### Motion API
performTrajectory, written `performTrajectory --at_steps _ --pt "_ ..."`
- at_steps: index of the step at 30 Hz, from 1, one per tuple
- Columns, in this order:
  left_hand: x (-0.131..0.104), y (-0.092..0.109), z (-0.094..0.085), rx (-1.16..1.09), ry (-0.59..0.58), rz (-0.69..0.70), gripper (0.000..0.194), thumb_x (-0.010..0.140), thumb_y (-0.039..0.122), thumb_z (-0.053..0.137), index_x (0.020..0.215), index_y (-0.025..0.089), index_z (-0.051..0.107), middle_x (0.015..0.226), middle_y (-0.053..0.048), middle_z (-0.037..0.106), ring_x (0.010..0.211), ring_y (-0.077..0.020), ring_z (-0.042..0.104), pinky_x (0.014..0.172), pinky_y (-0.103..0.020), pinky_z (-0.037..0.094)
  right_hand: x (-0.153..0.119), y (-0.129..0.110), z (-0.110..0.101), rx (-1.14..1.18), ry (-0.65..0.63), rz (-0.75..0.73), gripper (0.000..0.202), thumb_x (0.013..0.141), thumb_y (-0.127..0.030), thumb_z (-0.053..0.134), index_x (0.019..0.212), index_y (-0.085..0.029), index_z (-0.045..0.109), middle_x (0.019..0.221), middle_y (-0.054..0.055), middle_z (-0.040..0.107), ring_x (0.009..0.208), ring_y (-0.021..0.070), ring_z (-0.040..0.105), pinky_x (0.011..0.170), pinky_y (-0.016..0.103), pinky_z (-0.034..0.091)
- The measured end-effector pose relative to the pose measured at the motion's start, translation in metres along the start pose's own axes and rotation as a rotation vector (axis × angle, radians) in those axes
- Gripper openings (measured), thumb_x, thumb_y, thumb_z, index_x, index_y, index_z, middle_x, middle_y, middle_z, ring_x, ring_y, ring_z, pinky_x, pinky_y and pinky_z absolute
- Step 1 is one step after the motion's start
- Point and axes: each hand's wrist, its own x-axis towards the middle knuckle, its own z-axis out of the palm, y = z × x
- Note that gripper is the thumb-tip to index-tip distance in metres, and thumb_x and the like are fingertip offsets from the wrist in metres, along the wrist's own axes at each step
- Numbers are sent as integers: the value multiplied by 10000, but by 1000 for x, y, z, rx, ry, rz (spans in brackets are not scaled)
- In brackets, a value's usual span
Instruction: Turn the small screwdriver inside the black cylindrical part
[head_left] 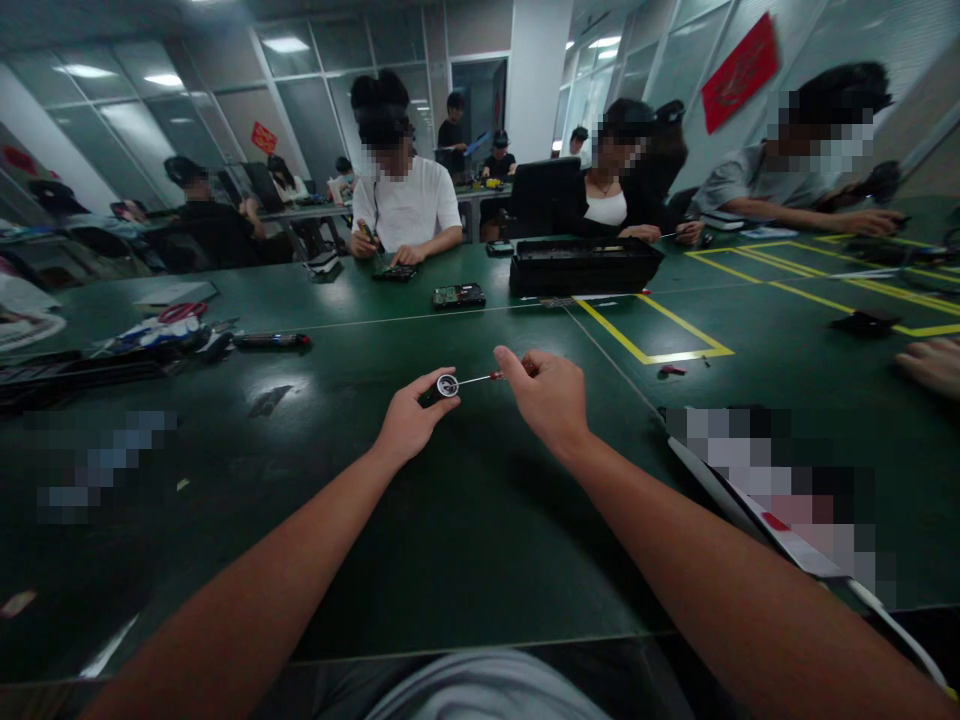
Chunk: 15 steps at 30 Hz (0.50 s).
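Observation:
My left hand point(411, 415) is closed around a small dark cylindrical part point(448, 386) with a silver ring at its end, the round face turned toward me. Wrapped round the handle of a screwdriver point(478, 378) is my right hand point(551, 395), its thumb raised along the top. The screwdriver's thin metal shaft points left, and its tip meets the ringed face of the part or lies just in front of it; which, I cannot tell. Both hands are above the green tabletop point(450, 540). Most of the handle is hidden by my fingers.
A circuit-board drive point(459, 296) and a long black case point(585, 266) lie ahead. A marker-like tool point(271, 341) and cluttered tools are at left. Yellow tape point(652, 355) marks the right side, near a white-edged device point(750, 500). Several people sit across the table, one holding a tool.

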Motion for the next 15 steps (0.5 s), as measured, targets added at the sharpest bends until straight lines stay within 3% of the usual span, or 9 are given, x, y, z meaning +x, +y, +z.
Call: performTrajectory --at_steps 15 --pt "0 -1 -1 -11 8 -13 482 824 283 764 1299 259 687 1336 -66 675 1289 -280 587 1185 -478 374 -1 0 0 15 6 -10 569 931 -595 556 506 -230 454 489 -30 437 485 127 380 528 322 233"
